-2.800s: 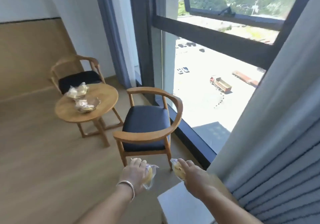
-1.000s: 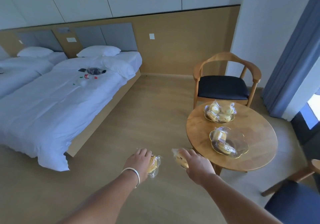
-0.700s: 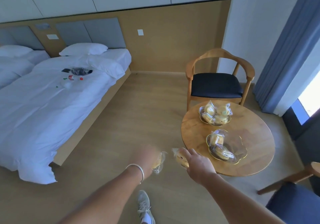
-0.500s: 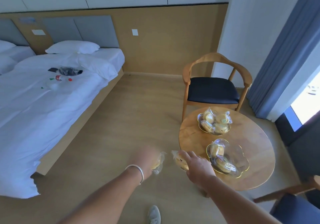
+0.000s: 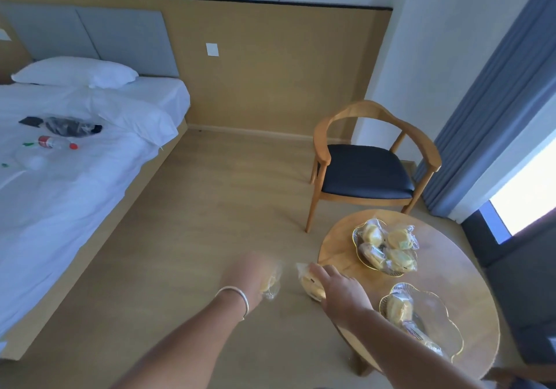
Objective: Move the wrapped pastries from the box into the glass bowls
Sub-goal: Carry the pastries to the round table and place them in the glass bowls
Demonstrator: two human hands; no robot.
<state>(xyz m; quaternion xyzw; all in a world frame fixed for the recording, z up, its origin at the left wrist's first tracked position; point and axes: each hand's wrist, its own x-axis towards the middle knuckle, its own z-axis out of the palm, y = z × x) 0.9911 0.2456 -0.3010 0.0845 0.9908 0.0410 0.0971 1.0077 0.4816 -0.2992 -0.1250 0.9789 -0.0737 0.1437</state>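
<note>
White bed [image 5: 75, 184] fills the left, some loose clutter on the sheet, irrelevant to the job. Wooden armchair [image 5: 368, 172] sits past the round desk [image 5: 475, 280], which carries both glass bowls, so that's the drop zone. Far bowl [image 5: 358, 232] is heaped with about four wrapped pastries and looks close to full. Near bowl [image 5: 433, 304] has maybe two or three pushed to its left side, right half bare, so my read is the incoming pair goes there. Source box isn't in frame. Left hand [image 5: 249, 274] is over bare floor, short of the desk edge; motion-blurred, but its grip looks curled around a wrapped pastry [image 5: 270, 283], wrapper sticking out to the right. Right hand [image 5: 340, 292] is just at the desk's near-left edge, grip pinching a second pastry [image 5: 310, 283] by its wrapper from above, which leaves the underside free to drop straight in. One per hand presumably halves the trips. Judging stage: carry nearly done, release pending. Risk: crinkly wrap slides, and a piece landing on the far bowl's heap could roll off.
</note>
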